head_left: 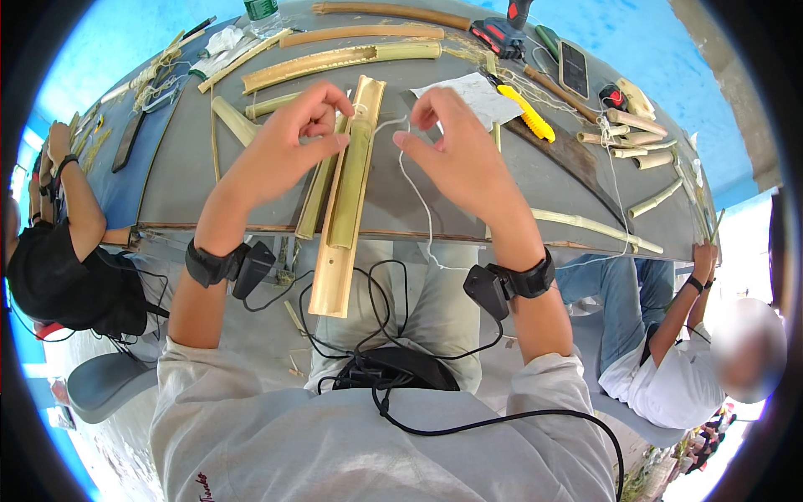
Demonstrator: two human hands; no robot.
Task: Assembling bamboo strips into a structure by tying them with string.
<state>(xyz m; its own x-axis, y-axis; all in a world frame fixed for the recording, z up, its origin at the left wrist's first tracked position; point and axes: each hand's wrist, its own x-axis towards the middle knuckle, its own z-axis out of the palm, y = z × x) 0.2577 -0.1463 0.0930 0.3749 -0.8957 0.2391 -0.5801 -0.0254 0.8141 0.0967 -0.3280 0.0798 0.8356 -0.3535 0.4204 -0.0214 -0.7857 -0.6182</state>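
Note:
A long split bamboo trough (336, 284) lies in front of me and juts past the table's near edge over my lap. A shorter greenish bamboo piece (351, 188) lies inside it, with white string looped around near its far end. My left hand (293, 142) hovers left of that loop, fingers curled, thumb and index apart, its index fingertip close to the loop. To the right, my right hand (460, 146) is bent with its fingertips at the white string (424, 201). The string kinks there, then hangs down past the table edge toward my right wrist.
More split bamboo (343, 67) lies at the back of the table (276, 197). On the right are a yellow utility knife (527, 113), paper, a phone (573, 69), a cordless drill (502, 35) and cut bamboo pieces. People sit at both sides. Black cables (368, 368) cross my lap.

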